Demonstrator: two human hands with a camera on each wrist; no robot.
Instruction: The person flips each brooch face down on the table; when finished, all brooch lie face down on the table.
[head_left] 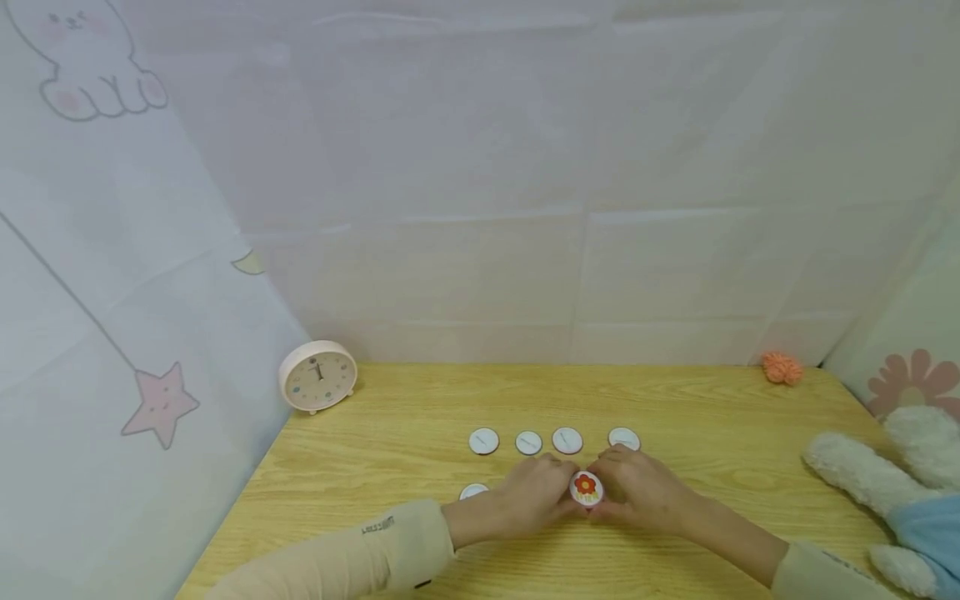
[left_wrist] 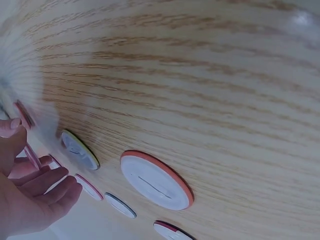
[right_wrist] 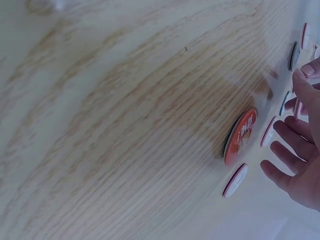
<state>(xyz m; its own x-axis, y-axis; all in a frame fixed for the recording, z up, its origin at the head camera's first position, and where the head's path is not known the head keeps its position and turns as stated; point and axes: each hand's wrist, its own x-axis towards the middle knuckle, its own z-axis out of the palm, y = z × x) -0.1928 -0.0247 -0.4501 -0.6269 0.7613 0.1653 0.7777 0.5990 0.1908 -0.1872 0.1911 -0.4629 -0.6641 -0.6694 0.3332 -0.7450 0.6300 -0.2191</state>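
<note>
Between my two hands, a round badge [head_left: 587,489] with a red flower on its face is held up, tilted toward the head camera. My left hand [head_left: 534,497] pinches its left edge with thumb and fingers, and my right hand [head_left: 641,490] pinches the right edge. Seen from the left wrist, the held badge [left_wrist: 32,157] shows a pink rim. White-backed badges lie behind the hands: one at the left [head_left: 483,441], two in the middle, and another [head_left: 624,438] just beyond my right fingers. An orange badge [right_wrist: 241,137] lies picture side up near my right hand.
A pale round clock [head_left: 318,377] stands at the table's back left. An orange yarn-like bundle [head_left: 782,367] sits at the back right corner. At the right edge lies a plush toy [head_left: 926,529] in blue. Printed cloth hangs behind the wooden table [head_left: 405,408].
</note>
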